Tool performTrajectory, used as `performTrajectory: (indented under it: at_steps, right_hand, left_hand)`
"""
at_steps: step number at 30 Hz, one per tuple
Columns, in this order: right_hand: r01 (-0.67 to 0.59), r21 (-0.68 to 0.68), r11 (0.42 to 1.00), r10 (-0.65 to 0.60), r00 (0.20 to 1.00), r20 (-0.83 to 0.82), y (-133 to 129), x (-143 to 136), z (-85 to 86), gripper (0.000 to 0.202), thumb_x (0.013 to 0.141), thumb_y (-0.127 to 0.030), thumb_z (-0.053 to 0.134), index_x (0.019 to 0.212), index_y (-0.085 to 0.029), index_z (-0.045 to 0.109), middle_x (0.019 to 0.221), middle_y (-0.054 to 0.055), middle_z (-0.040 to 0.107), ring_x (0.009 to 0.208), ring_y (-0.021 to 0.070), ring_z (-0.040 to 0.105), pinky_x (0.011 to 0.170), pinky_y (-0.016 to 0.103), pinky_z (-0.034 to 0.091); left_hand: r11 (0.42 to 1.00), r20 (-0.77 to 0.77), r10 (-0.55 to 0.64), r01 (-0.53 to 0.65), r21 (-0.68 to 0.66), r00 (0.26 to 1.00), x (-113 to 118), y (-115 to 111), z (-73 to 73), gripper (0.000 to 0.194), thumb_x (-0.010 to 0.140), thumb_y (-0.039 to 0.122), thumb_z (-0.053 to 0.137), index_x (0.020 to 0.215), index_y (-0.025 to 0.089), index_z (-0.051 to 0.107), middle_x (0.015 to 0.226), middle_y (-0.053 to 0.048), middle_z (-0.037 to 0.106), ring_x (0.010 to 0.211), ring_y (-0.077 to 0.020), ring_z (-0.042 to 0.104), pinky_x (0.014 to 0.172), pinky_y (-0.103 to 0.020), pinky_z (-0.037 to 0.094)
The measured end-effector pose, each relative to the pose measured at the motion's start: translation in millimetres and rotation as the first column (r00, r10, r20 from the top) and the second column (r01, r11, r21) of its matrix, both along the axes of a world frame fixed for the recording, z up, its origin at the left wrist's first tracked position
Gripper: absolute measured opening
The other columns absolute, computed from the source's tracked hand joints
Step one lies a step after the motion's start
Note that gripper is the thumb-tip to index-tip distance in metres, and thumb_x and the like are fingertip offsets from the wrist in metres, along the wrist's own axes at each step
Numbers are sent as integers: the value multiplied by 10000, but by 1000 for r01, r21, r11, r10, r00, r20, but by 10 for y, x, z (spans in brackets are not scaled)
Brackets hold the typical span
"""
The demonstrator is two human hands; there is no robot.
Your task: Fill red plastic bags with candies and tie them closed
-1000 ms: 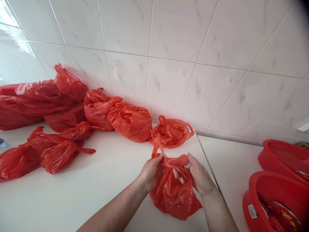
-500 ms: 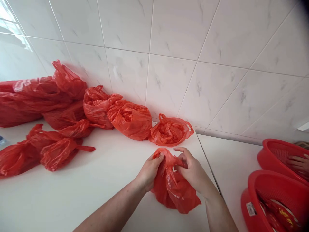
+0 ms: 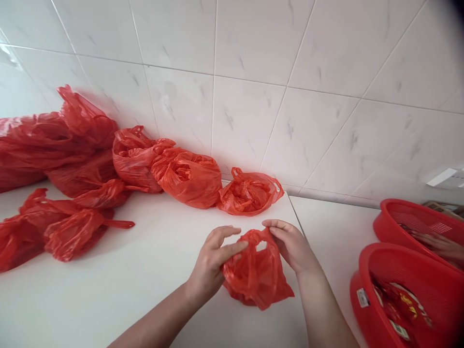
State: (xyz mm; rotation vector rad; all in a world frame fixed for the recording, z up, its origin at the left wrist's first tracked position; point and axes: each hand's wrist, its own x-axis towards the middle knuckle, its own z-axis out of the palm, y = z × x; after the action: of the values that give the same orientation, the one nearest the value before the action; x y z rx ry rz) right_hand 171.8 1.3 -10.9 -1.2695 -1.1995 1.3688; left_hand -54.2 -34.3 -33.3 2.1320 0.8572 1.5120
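Observation:
A crumpled red plastic bag [image 3: 259, 275] rests on the white table [image 3: 152, 285] between my hands. My right hand [image 3: 288, 241] pinches a corner of its top edge, beside a handle hole. My left hand [image 3: 213, 258] lies against the bag's left side, with thumb and index finger spread apart; its lower fingers are partly hidden. Just behind, close to the wall, sits another open red bag [image 3: 250, 193] with bunched plastic inside.
Several full red bags [image 3: 188, 179] line the tiled wall [image 3: 250, 121] and fill the left side. At the right, red baskets [image 3: 366, 266] hold red packets; another person's hand [image 3: 440, 244] reaches into the rear one.
My left hand has loosened from the bag's top and its fingers have spread. My right hand now pinches the bag's corner. The view has shifted slightly to the right.

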Motion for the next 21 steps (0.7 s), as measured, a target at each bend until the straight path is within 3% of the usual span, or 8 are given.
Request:
performTrajectory:
  at_steps: [2, 5, 10, 13, 15, 18, 20, 21]
  right_hand:
    - [157, 26, 987, -159, 980, 121, 133, 61, -210, 280, 685, -311, 617, 914, -173, 702, 754, 36, 671, 668, 161, 588, 681, 306, 467]
    - [279, 30, 960, -279, 936, 214, 279, 174, -492, 184, 622, -234, 607, 768, -177, 705, 746, 23, 668, 616, 143, 545, 633, 295, 445]
    - [260, 15, 966, -256, 940, 224, 278, 332, -645, 268, 670, -320, 646, 904, -207, 710, 835, 19, 679, 692, 156, 587, 625, 279, 472]
    - [293, 13, 956, -290, 939, 185, 255, 389, -661, 355, 737, -440, 621, 996, -205, 679, 893, 29, 669, 727, 148, 599, 652, 267, 497]
    - [344, 1, 939, -340, 926, 162, 255, 413, -691, 395, 742, -472, 615, 1023, -197, 660, 904, 35, 659, 732, 145, 600, 646, 254, 502]
    - [395, -36, 918, -386, 912, 140, 261, 445, -775, 451, 689, -480, 666, 1041, -198, 643, 924, 42, 654, 744, 154, 604, 611, 240, 502]
    - [395, -51, 917, -385, 912, 143, 281, 485, -862, 463, 661, -497, 692, 1020, -209, 653, 939, 47, 657, 771, 163, 606, 609, 236, 504]
    - [380, -45, 924, -369, 915, 163, 300, 513, -913, 463, 653, -511, 697, 1015, -225, 662, 939, 42, 663, 782, 167, 613, 627, 239, 514]
  left_hand:
    - [983, -127, -7, 30, 180, 992, -97, -113, -17, 337, 858, 74, 551, 1132, 258, 622, 991, -70, 641, 966, -202, 569, 851, -400, 474]
    - [975, -264, -124, 167, 146, 957, -215, -301, -34, 320, 854, 18, 506, 1104, 196, 597, 863, -59, 670, 795, -171, 574, 747, -344, 482]
    - [942, -474, -291, 164, -292, 831, -468, -435, 56, 365, 831, 24, 503, 1080, 251, 642, 1122, -80, 649, 1028, -217, 591, 800, -328, 512]
    - [794, -445, -501, 189, -578, 743, -590, -366, 244, 704, 701, 190, 731, 1338, 338, 471, 1453, -83, 418, 1283, -308, 449, 962, -427, 472]
    - [723, -328, -559, 255, -642, 761, -519, -306, 346, 935, 633, 291, 801, 1431, 357, 317, 1512, -80, 327, 1336, -313, 388, 1048, -463, 393]
    - [807, -348, -419, 168, -566, 839, -181, -221, 306, 1054, 613, 333, 812, 1474, 346, 204, 1582, -103, 98, 1407, -367, 223, 1049, -483, 376]
    - [894, -563, -345, 80, -441, 751, 47, -145, 148, 1023, 615, 291, 800, 1466, 353, 235, 1590, -117, -3, 1393, -478, 144, 988, -585, 383]
    - [927, -643, -315, 81, -367, 698, 119, -104, 60, 926, 666, 242, 752, 1452, 361, 276, 1589, -115, 25, 1365, -490, 222, 940, -582, 420]
